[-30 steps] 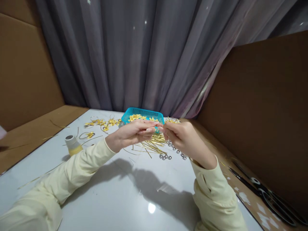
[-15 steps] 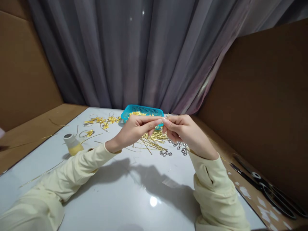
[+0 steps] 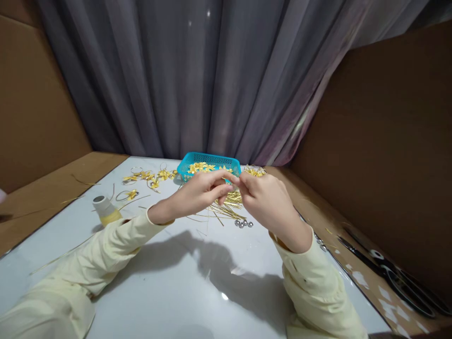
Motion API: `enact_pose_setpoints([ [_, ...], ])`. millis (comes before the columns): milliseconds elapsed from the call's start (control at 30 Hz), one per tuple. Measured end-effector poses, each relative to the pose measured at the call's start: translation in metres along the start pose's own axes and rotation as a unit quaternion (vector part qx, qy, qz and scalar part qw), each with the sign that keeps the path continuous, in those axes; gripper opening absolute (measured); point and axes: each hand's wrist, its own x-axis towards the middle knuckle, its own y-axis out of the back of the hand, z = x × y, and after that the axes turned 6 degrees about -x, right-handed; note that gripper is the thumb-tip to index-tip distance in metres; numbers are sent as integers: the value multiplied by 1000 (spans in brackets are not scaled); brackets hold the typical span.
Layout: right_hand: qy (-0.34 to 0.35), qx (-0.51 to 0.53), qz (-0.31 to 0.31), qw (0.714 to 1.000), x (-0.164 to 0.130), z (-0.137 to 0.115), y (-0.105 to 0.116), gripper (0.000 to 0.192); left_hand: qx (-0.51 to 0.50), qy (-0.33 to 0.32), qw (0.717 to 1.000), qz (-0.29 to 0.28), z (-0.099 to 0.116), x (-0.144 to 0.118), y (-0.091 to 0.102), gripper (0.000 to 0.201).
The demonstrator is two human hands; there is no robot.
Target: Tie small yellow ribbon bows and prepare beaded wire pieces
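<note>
My left hand (image 3: 197, 193) and my right hand (image 3: 264, 197) meet fingertip to fingertip above the white table (image 3: 169, 282), pinching something small and thin between them; the item itself is too small to make out. Just below the hands lies a pile of thin gold strips (image 3: 226, 209). A few silver beads (image 3: 243, 224) lie beside the strips. Behind the hands stands a blue plastic basket (image 3: 208, 162) holding gold folded pieces.
A yellow thread spool (image 3: 104, 210) stands at the left. Finished gold bows with rings (image 3: 148, 178) lie near the basket. Black scissors (image 3: 391, 278) rest on the brown board at the right. Cardboard walls and a grey curtain enclose the table.
Both hands have stayed joined at the fingertips, and the right hand has turned so its back faces me, covering more of the beads. The view has shifted slightly.
</note>
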Motion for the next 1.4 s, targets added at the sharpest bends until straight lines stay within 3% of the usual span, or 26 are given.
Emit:
enact_pose_setpoints([
  [100,50,-69,-30,996,-2,2,3,21,28,-4,999,-31,-1,0,2,13],
  [167,80,-39,-56,994,-2,6,3,23,21,1,999,-46,-1,0,3,13],
  [267,120,86,-76,986,2,16,0,32,-21,6,998,-58,-1,-3,3,14],
  [400,57,297,-39,952,7,27,-3,44,-102,32,993,-42,0,-5,4,18],
  [533,73,403,-150,900,6,28,2,34,-155,48,987,5,-1,-6,6,18],
  [600,86,414,-163,892,4,25,5,32,-156,50,986,17,-2,-5,6,19],
  [933,72,355,-3,932,6,23,-8,23,-84,29,995,54,-1,-3,3,21],
  [1100,89,306,36,947,6,20,-7,23,-53,14,994,93,0,-2,-1,19],
  [1200,88,282,51,954,6,20,-7,22,-37,1,991,127,-1,-1,-1,17],
  [1300,78,284,49,954,6,22,-8,15,-36,4,991,127,-3,-1,0,17],
  [1400,81,317,-3,945,7,24,-10,18,-28,-4,993,116,-5,-1,-1,20],
])
